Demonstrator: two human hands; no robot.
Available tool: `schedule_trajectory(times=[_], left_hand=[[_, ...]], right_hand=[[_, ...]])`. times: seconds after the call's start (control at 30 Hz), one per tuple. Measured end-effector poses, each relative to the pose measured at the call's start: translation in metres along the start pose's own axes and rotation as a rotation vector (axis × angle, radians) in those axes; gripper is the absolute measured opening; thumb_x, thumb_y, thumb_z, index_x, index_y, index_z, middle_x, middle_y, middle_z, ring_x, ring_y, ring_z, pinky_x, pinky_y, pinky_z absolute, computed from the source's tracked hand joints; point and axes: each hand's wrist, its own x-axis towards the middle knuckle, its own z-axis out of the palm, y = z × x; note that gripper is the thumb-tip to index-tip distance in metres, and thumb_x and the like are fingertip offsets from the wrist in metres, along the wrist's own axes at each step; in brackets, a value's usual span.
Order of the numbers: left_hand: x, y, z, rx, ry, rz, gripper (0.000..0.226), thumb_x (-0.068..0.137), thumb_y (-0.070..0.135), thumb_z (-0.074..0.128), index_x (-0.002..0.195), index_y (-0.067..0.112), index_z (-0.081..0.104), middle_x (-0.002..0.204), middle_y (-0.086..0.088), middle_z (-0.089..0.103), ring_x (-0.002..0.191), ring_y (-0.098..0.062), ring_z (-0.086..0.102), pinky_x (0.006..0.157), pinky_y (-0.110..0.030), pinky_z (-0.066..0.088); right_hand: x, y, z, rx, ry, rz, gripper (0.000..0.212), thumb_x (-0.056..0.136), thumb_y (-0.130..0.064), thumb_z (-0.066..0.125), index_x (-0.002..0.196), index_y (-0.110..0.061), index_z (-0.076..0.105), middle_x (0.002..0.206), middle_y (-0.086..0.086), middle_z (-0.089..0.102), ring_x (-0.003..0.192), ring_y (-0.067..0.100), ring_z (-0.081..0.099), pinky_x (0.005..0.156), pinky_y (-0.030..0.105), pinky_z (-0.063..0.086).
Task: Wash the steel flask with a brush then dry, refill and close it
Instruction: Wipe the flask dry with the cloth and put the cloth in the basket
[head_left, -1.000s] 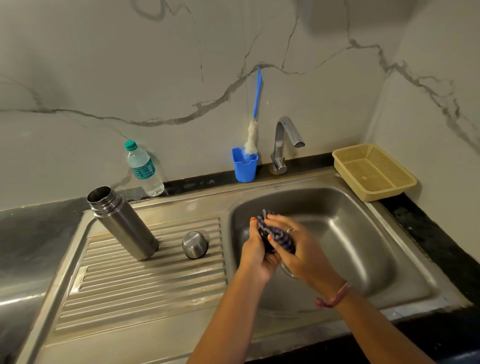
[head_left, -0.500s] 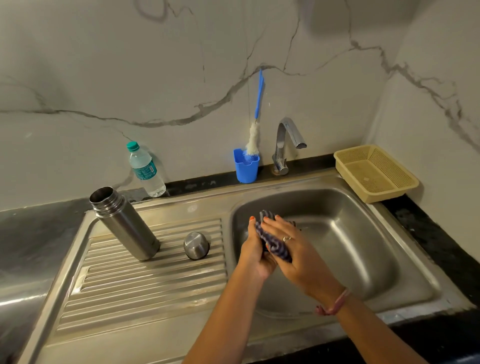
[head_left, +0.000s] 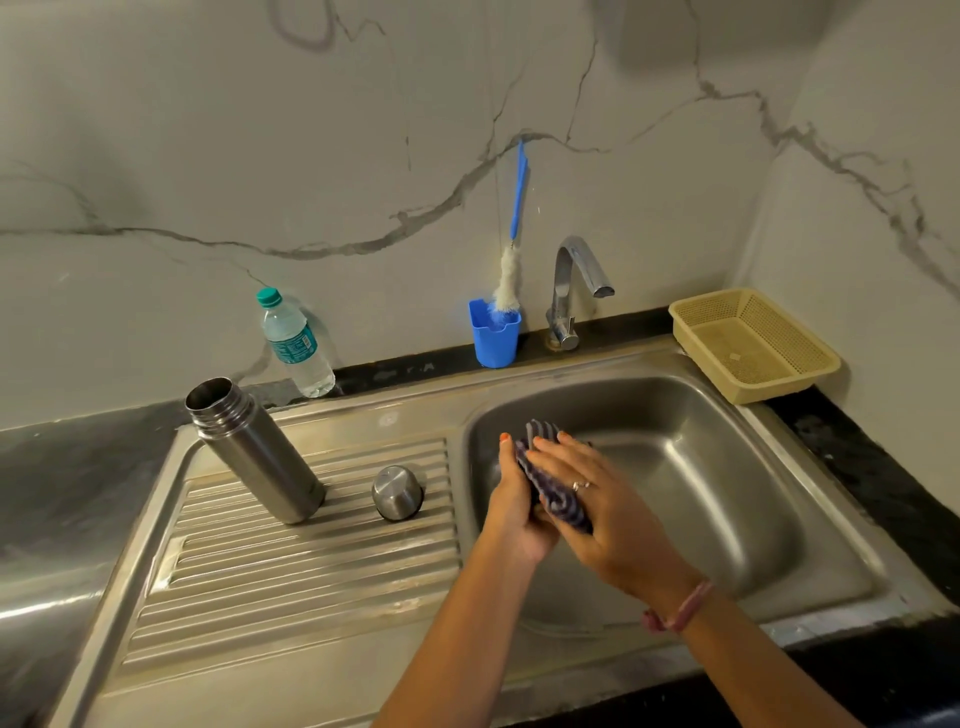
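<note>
Two hands meet over the sink basin, pressing a striped dark cloth between them: the left hand cups it from below with fingers curled up its far side, the right hand lies flat on top, fingers nearly straight. Left of the hands, on the ribbed drainboard, the steel flask stands uncapped, its cap between flask and hands. Beyond the hands, the brush stands in a blue cup; a water bottle stands behind the flask.

Flask: brushed steel, satin sheen. Cap: same steel, glossier dome. Sink: dull stainless steel, ribbed drainboard. Tap: polished chrome. Bottle: clear plastic. Cup, basket: matt plastic, basket perforated. Cloth: striped fabric. Worktop: dark speckled stone. Wall: veined marble.
</note>
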Motion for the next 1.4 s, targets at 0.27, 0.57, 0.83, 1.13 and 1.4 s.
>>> schedule_trajectory(times=[0.27, 0.57, 0.83, 1.13, 1.4], left_hand=[[-0.004, -0.016, -0.006, 0.153, 0.03, 0.078, 0.074, 0.089, 0.064, 0.053, 0.122, 0.0, 0.067, 0.113, -0.018, 0.073, 0.106, -0.028, 0.07, 0.083, -0.033, 0.06], [-0.014, -0.018, -0.002, 0.384, -0.014, 0.332, 0.06, 0.082, 0.052, 0.062, 0.115, 0.002, 0.065, 0.112, -0.015, 0.074, 0.107, -0.025, 0.07, 0.099, -0.039, 0.053], [-0.025, -0.016, -0.002, 0.379, -0.045, 0.297, 0.052, 0.097, 0.048, 0.049, 0.116, 0.003, 0.066, 0.106, -0.014, 0.075, 0.097, -0.022, 0.074, 0.075, -0.026, 0.061], [-0.031, -0.007, 0.005, 0.368, -0.093, 0.228, 0.038, 0.102, 0.033, 0.049, 0.117, 0.004, 0.069, 0.116, -0.019, 0.071, 0.1, -0.024, 0.07, 0.096, -0.038, 0.055], [-0.03, 0.004, 0.01, 0.364, -0.191, 0.269, 0.062, 0.079, 0.043, 0.07, 0.118, -0.004, 0.066, 0.115, -0.022, 0.07, 0.104, -0.03, 0.07, 0.093, -0.035, 0.057]], right_hand=[[-0.015, -0.006, 0.014, 0.574, 0.209, 0.32, 0.048, 0.094, -0.01, 0.056, 0.139, -0.019, 0.046, 0.143, -0.01, 0.047, 0.133, 0.008, 0.043, 0.106, 0.021, 0.039], [0.002, -0.025, 0.002, 0.693, 0.177, 0.433, 0.043, 0.098, -0.018, 0.049, 0.141, -0.019, 0.042, 0.141, -0.01, 0.048, 0.132, -0.002, 0.04, 0.105, 0.013, 0.034], [0.002, -0.026, -0.006, 0.849, 0.211, 0.498, 0.038, 0.101, -0.016, 0.042, 0.139, -0.024, 0.045, 0.134, -0.01, 0.055, 0.126, 0.001, 0.048, 0.092, 0.008, 0.041], [0.001, -0.028, -0.006, 0.698, 0.228, 0.442, 0.055, 0.09, -0.031, 0.047, 0.144, -0.02, 0.039, 0.145, -0.017, 0.042, 0.137, -0.001, 0.033, 0.115, 0.027, 0.028], [0.004, -0.038, -0.003, 0.901, 0.262, 0.49, 0.039, 0.097, -0.019, 0.045, 0.135, -0.025, 0.05, 0.133, -0.008, 0.058, 0.125, 0.003, 0.05, 0.101, 0.017, 0.041]])
